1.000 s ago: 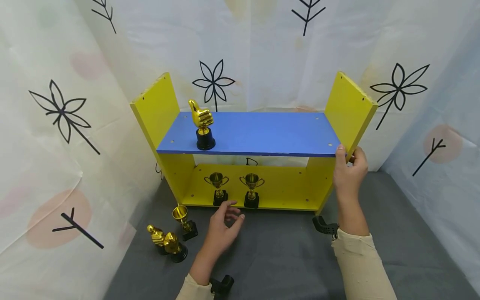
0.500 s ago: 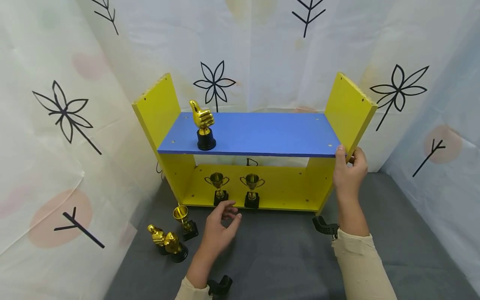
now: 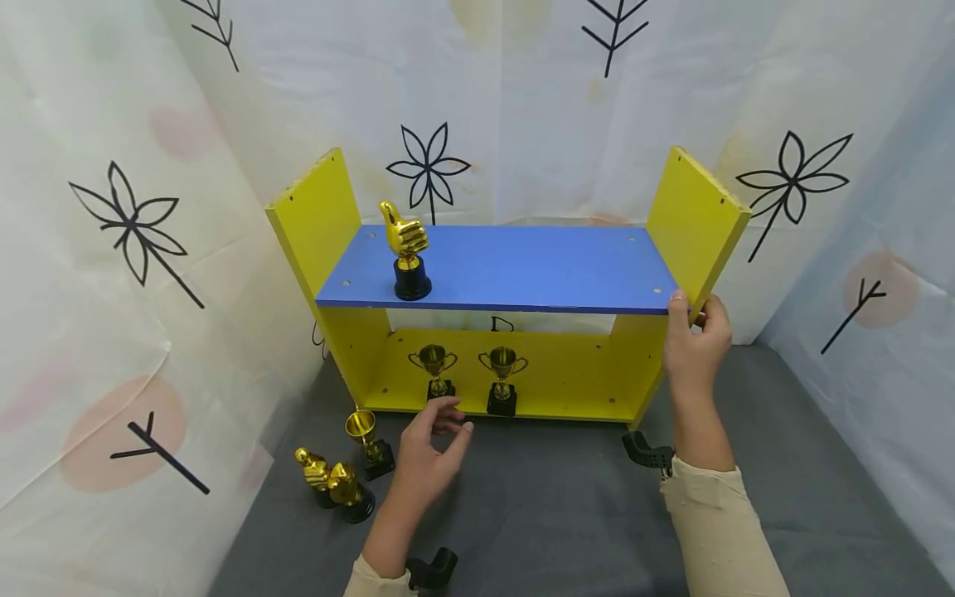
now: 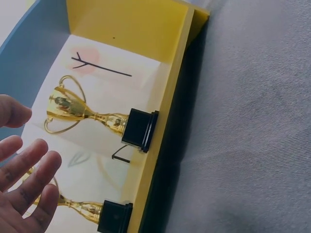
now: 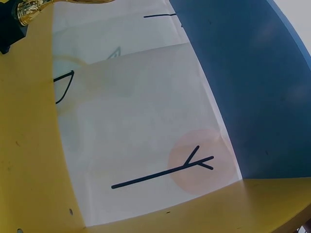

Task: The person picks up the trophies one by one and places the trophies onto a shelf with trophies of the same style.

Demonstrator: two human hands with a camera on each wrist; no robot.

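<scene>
A shelf unit with yellow side panels and a blue upper board [image 3: 537,265] stands before me. On its yellow lower board are two gold trophy cups with black bases, the left cup [image 3: 433,361] and the right cup [image 3: 503,365]. My left hand [image 3: 429,456] hovers in front of the left cup, hiding part of its base; its fingers are loosely bent and hold nothing. In the left wrist view, that hand [image 4: 24,179] overlaps one of the cups. My right hand [image 3: 695,352] grips the front edge of the right side panel [image 3: 697,220], thumb at the blue board's corner.
A gold thumbs-up trophy [image 3: 406,249] stands on the blue board's left part. On the grey cloth [image 3: 552,506] at left are another trophy cup [image 3: 369,444] and two gold figure trophies, a rear one [image 3: 313,473] and a front one [image 3: 347,489]. A patterned white backdrop surrounds everything.
My left hand has drifted a little to the left, away from the right cup and toward the left one. The right hand keeps its grip on the panel.
</scene>
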